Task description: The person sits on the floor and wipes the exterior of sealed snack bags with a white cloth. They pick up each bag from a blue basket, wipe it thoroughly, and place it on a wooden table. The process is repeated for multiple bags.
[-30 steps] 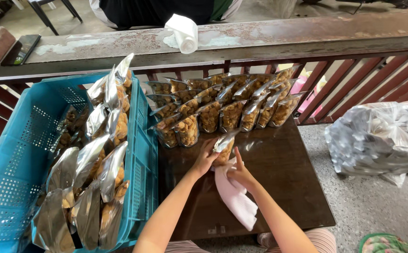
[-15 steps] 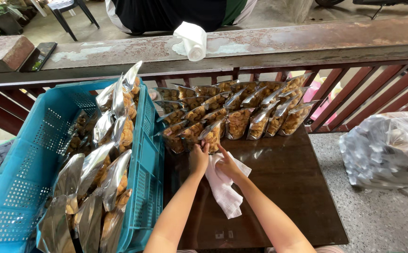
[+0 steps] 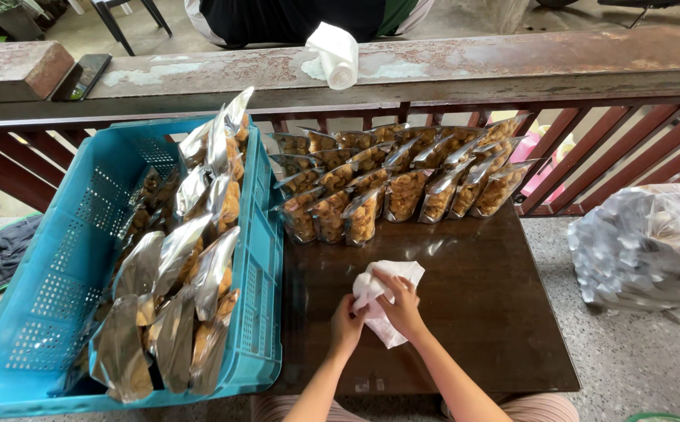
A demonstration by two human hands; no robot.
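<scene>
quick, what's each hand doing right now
Left hand: closed on the crumpled white cloth.
Right hand: also closed on the cloth, over the dark wooden table.

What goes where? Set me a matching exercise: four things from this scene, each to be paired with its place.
Things:
1. white cloth
2. blue crate
3. standing snack pouches
4. dark phone

Places:
A. on the ledge of the railing, far left
B. in rows at the far edge of the dark table
C. between the left hand and right hand
D. left of the table, filled with silver pouches

Pairs: 1-C, 2-D, 3-B, 4-A
</scene>
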